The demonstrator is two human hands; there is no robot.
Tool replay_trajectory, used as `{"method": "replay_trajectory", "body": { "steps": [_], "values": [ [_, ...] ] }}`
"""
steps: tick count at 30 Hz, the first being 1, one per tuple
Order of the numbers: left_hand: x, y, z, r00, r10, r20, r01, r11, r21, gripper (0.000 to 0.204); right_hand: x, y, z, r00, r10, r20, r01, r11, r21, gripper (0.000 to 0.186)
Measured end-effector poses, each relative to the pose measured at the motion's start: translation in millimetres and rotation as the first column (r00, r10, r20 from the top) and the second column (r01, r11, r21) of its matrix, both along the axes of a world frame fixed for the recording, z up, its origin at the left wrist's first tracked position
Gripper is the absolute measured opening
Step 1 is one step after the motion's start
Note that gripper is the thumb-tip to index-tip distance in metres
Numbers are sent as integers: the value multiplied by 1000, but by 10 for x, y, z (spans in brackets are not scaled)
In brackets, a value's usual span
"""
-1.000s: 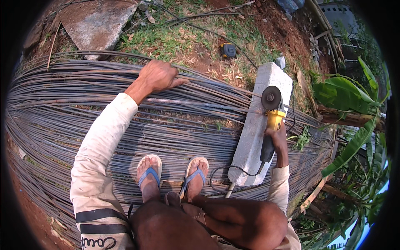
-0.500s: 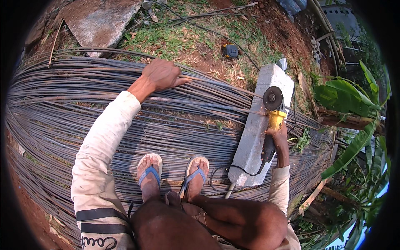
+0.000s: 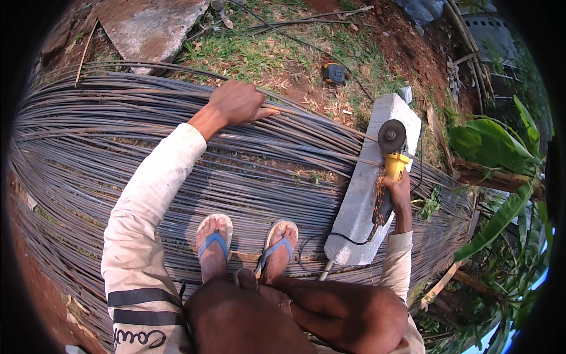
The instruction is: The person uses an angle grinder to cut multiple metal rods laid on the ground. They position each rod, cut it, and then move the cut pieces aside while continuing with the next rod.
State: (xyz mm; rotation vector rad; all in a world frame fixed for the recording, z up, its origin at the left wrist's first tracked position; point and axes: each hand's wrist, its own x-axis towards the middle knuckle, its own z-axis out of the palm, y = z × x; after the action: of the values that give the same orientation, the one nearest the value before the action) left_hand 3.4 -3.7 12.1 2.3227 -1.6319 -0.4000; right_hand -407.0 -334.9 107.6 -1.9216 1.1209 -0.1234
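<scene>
My right hand (image 3: 398,187) is closed round a yellow and black angle grinder (image 3: 395,166), its dark round disc (image 3: 391,136) over a pale concrete block (image 3: 365,203). Orange sparks (image 3: 379,192) spray down past the hand. Long thin steel rods (image 3: 306,138) run from the left and end at the block, close to the disc. Farther left, my left hand (image 3: 239,101) is wrapped round a bunch of these rods from above, fingers curled under and partly hidden. A black power cord (image 3: 348,238) loops from the grinder's rear across the block.
My feet in blue-strapped flip-flops (image 3: 213,243) stand on more steel rods. A yellow and black tape measure (image 3: 333,73) lies on the grass beyond. At far left is a concrete slab (image 3: 150,29); banana leaves (image 3: 495,141) grow at right.
The sparks have grown from a few specks to a thick stream. The grinder sits at a slightly different tilt. The whole view has shifted a little; my left hand keeps its hold.
</scene>
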Motion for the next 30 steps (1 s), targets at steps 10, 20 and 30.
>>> {"method": "replay_trajectory", "body": {
  "steps": [10, 20, 30],
  "values": [
    [7, -23, 62, 999, 8, -46, -2, 992, 122, 78, -86, 106, 83, 992, -31, -120, 33, 999, 11, 57],
    [10, 14, 47, 1000, -19, 7, 19, 999, 39, 76, -7, 24, 20, 996, -18, -86, 17, 1000, -6, 55],
    [8, 9, 80, 1000, -11, -6, 11, 999, 52, 78, -197, 52, 29, 996, -5, -93, 11, 998, 64, 63]
  ]
}}
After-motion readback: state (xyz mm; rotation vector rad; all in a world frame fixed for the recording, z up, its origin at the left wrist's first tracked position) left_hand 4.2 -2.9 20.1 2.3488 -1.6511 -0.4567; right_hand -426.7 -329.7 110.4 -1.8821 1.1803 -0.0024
